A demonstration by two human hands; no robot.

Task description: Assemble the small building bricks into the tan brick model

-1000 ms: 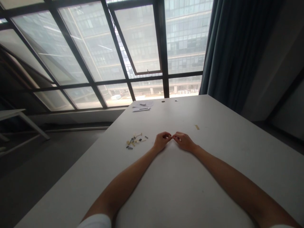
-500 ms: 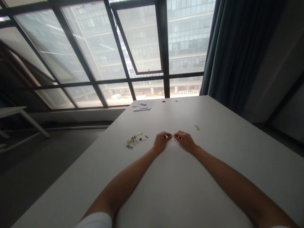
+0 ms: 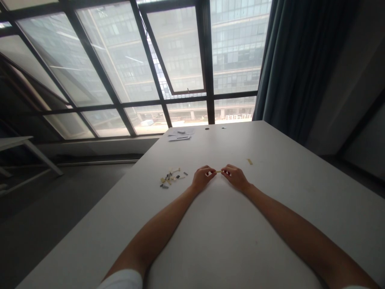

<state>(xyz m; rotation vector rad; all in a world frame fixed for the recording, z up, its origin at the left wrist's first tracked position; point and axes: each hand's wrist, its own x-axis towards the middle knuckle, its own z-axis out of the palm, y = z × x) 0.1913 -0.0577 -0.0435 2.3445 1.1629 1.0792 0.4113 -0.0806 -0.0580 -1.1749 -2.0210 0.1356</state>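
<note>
A small, thin yellowish piece [image 3: 219, 171] spans the gap between my two hands, just above the white table [image 3: 216, 224]. My left hand [image 3: 203, 177] pinches its left end between thumb and fingertips. At the other end, my right hand [image 3: 235, 176] is closed on it in the same way. The piece is too small for me to make out its exact kind. To the left of my left hand lies a loose pile of small tan, grey and black building pieces [image 3: 170, 178]. Beyond my right hand is a flat yellowish piece [image 3: 249, 161].
Papers [image 3: 180, 136] with small items on them lie at the table's far left corner. Near the far edge are a dark round spot [image 3: 207, 129] and a small dark-and-white object [image 3: 223, 128]. Windows and a blue curtain [image 3: 282, 72] stand behind the table.
My left hand has shifted slightly left, so the fingertips are farther apart and more of the yellowish piece shows between them. The pile has not moved.
</note>
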